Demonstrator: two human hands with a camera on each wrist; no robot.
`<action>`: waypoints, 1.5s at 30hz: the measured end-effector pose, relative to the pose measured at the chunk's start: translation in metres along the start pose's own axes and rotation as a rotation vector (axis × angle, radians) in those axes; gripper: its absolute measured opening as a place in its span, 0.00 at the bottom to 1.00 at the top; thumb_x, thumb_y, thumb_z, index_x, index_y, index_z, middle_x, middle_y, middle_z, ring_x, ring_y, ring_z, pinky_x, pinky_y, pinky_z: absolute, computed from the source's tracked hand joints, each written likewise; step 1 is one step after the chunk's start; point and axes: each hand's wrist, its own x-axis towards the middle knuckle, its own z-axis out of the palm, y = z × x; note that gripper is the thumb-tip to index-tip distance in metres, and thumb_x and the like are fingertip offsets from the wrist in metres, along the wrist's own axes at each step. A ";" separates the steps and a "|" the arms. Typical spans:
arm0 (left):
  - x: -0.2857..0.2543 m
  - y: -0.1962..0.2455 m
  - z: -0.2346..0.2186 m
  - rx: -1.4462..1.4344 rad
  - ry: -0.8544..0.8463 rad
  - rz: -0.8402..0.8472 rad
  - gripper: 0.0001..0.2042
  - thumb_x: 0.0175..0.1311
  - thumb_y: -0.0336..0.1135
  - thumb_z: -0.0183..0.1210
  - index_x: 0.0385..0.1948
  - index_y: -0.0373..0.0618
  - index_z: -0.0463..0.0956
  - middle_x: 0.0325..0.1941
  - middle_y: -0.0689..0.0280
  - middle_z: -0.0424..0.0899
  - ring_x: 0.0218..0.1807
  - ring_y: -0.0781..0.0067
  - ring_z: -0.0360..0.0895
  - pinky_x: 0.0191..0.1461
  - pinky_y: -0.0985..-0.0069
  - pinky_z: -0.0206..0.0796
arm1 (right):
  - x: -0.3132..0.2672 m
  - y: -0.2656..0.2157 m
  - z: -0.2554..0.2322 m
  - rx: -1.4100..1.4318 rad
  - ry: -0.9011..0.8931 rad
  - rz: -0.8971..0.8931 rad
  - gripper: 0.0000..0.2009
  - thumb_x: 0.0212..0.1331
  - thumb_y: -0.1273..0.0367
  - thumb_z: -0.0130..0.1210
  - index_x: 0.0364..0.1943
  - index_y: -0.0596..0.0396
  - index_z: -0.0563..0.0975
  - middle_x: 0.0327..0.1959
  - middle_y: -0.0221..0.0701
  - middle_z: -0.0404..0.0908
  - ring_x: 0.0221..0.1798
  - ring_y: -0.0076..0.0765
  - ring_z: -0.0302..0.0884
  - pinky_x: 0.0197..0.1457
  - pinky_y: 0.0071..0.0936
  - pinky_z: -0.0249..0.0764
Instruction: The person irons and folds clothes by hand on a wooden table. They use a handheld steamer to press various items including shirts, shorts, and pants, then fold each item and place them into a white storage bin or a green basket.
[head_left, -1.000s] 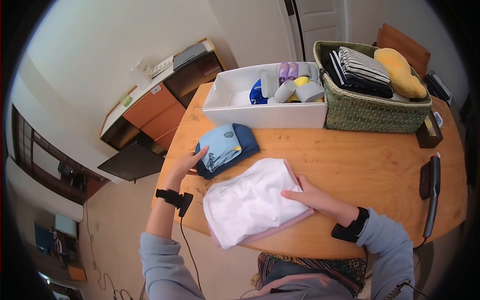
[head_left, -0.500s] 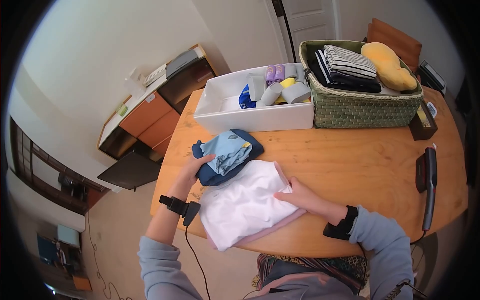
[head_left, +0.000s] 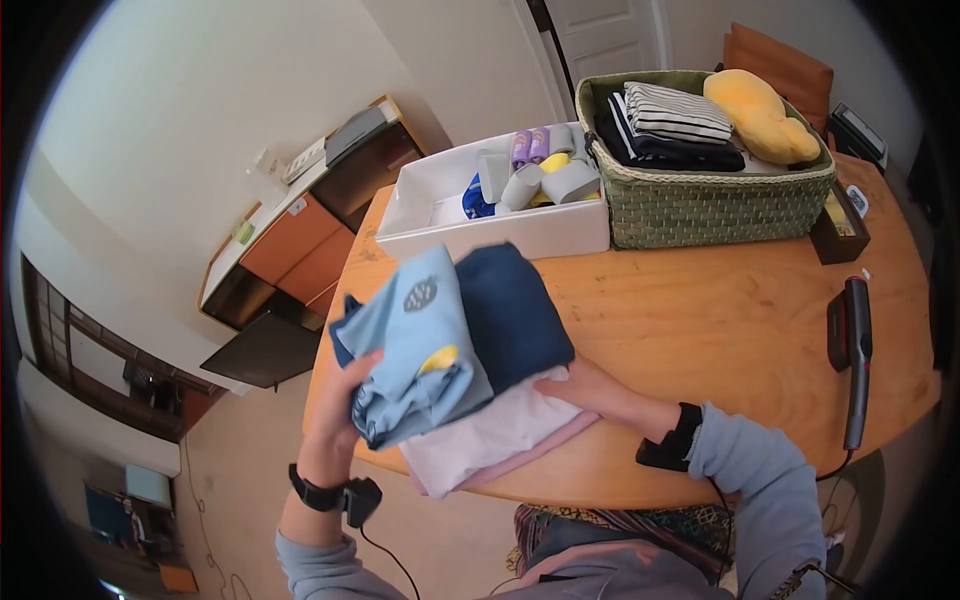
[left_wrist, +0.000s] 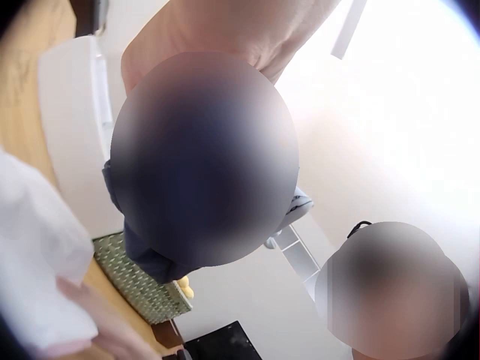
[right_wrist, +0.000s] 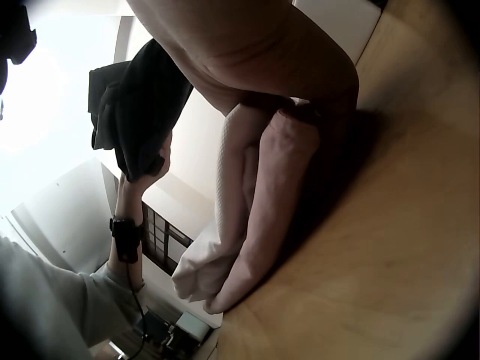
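My left hand [head_left: 340, 405] grips the near left side of a bundle, a folded light blue shirt [head_left: 425, 335] with a dark printed patch and a yellow spot, lying on a navy folded garment [head_left: 515, 315]. The bundle is raised over the table's near left and overlaps a folded white garment [head_left: 475, 440] with a pink one [head_left: 530, 458] beneath. My right hand [head_left: 595, 395] holds the right edge of this white and pink pile, thumb on top. In the right wrist view the pile's folded edge [right_wrist: 259, 202] lies on the table; in the left wrist view a blur covers most of the bundle.
A white bin [head_left: 490, 240] with rolled grey, purple, yellow and blue items stands at the back, beside a green woven basket [head_left: 715, 215] of folded clothes and a yellow plush. A corded handheld appliance [head_left: 857, 360] and a small dark box [head_left: 838, 238] are at the right.
My left hand has taken up the light blue and navy bundle and brought it up and toward me, partly over the white garment. My right hand keeps its grip on the pile.
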 end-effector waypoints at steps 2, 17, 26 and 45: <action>-0.010 -0.047 -0.019 0.034 0.036 -0.155 0.28 0.54 0.33 0.63 0.57 0.37 0.63 0.55 0.61 0.73 0.53 0.71 0.73 0.56 0.76 0.66 | 0.008 0.021 0.002 0.021 -0.018 -0.339 0.32 0.52 0.59 0.61 0.53 0.72 0.65 0.50 0.46 0.74 0.52 0.38 0.73 0.54 0.29 0.69; -0.037 -0.087 -0.066 0.608 0.065 -0.196 0.41 0.52 0.46 0.68 0.62 0.34 0.54 0.63 0.52 0.63 0.63 0.64 0.63 0.64 0.67 0.58 | -0.019 -0.067 -0.029 0.307 -0.412 0.194 0.45 0.57 0.37 0.40 0.71 0.46 0.38 0.72 0.47 0.41 0.65 0.40 0.60 0.60 0.26 0.63; -0.055 -0.112 -0.098 0.107 -0.011 -0.664 0.40 0.62 0.58 0.52 0.69 0.48 0.43 0.65 0.59 0.62 0.65 0.62 0.62 0.64 0.61 0.57 | -0.010 -0.047 -0.001 0.472 -0.300 0.046 0.52 0.54 0.60 0.61 0.70 0.52 0.31 0.70 0.41 0.46 0.68 0.33 0.54 0.63 0.24 0.63; 0.073 -0.073 -0.102 0.404 -0.024 -0.101 0.40 0.50 0.39 0.67 0.64 0.38 0.54 0.61 0.57 0.67 0.61 0.67 0.66 0.63 0.72 0.58 | 0.038 -0.058 0.043 0.381 0.143 -0.129 0.35 0.51 0.70 0.58 0.62 0.67 0.55 0.63 0.49 0.60 0.66 0.46 0.59 0.67 0.35 0.56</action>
